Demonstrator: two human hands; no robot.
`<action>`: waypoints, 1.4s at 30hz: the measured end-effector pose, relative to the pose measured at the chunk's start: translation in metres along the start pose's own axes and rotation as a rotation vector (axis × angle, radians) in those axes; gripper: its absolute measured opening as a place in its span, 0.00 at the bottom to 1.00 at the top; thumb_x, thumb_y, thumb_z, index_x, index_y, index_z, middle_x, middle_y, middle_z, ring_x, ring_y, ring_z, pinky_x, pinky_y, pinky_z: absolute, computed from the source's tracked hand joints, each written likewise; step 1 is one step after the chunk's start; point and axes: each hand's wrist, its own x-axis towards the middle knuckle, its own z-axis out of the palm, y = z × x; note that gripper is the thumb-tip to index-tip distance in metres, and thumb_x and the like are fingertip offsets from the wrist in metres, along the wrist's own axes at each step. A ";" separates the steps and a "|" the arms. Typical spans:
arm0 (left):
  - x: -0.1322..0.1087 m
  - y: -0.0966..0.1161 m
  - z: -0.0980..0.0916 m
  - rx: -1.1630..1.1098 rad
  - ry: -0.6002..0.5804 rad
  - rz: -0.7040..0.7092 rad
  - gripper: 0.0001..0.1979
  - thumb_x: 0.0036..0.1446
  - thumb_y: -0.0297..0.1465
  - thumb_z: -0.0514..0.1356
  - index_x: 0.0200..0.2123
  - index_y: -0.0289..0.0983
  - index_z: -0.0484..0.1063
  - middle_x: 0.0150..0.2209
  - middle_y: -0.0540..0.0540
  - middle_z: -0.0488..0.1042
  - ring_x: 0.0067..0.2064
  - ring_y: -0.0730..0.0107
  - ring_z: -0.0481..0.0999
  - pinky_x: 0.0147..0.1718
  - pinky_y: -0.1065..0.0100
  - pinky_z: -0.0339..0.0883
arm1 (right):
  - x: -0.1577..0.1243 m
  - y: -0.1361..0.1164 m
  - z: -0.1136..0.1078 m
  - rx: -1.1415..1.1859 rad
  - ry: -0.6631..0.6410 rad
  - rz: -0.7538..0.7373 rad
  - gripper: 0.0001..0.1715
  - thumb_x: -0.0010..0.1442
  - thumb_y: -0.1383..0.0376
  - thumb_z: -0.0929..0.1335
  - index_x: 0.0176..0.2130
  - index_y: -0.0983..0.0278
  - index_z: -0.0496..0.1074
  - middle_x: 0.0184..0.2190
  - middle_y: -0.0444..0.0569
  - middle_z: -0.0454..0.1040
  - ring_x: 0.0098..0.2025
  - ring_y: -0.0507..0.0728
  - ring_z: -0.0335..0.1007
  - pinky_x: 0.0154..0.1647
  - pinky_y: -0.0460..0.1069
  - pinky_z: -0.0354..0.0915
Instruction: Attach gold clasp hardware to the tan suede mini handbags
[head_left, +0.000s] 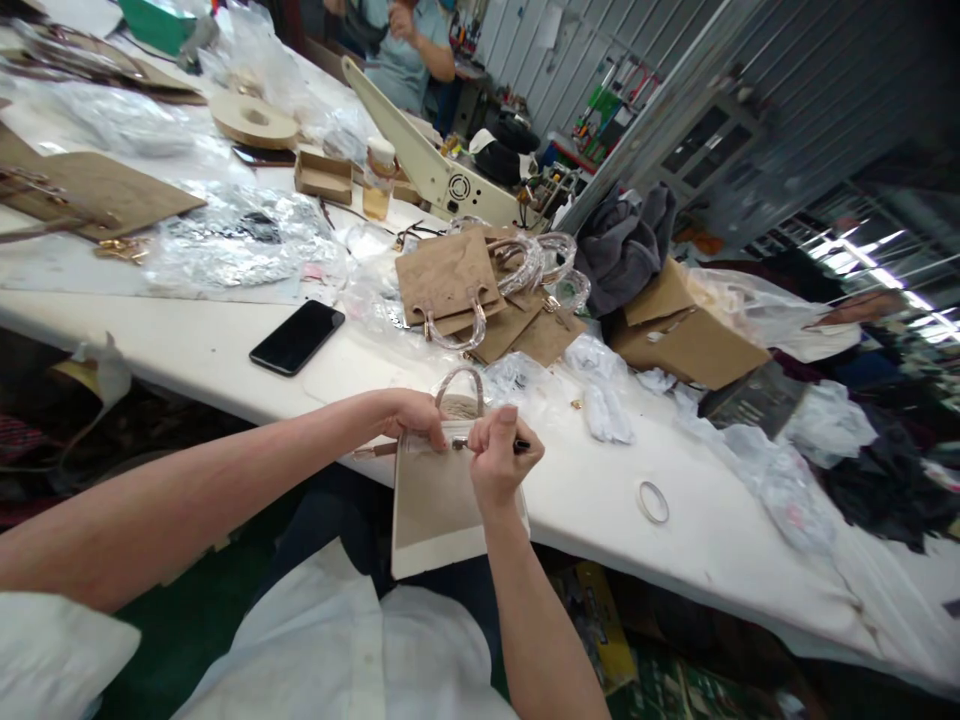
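Observation:
At the table's front edge, a beige handbag panel [435, 500] with a pale lower border leans over my lap. My left hand [416, 415] grips its upper left edge, the fingertips pressed near the top. My right hand [501, 450] is closed round a small dark-handled tool [521, 446] like a screwdriver. The tool's metal end points left, at the panel's upper part close to my left fingers; whether it touches is too small to tell. A looped handle [461, 378] rises behind the panel's top. A brown strap end [375, 452] sticks out left.
A black phone [297, 337] lies left of my hands. Beyond are brown bag pieces [446, 275] with wrapped handles. A tape ring [653, 502] and crumpled plastic [607, 400] lie right. A cream machine [427, 160], a jar [378, 180] and another person [405, 60] are farther back.

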 end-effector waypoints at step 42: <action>-0.003 0.001 0.003 0.036 0.008 0.010 0.19 0.36 0.25 0.75 0.36 0.33 0.81 0.32 0.43 0.83 0.32 0.57 0.82 0.27 0.68 0.77 | -0.020 0.012 -0.007 0.067 0.044 -0.123 0.35 0.77 0.49 0.67 0.23 0.59 0.55 0.17 0.38 0.55 0.18 0.51 0.54 0.23 0.49 0.55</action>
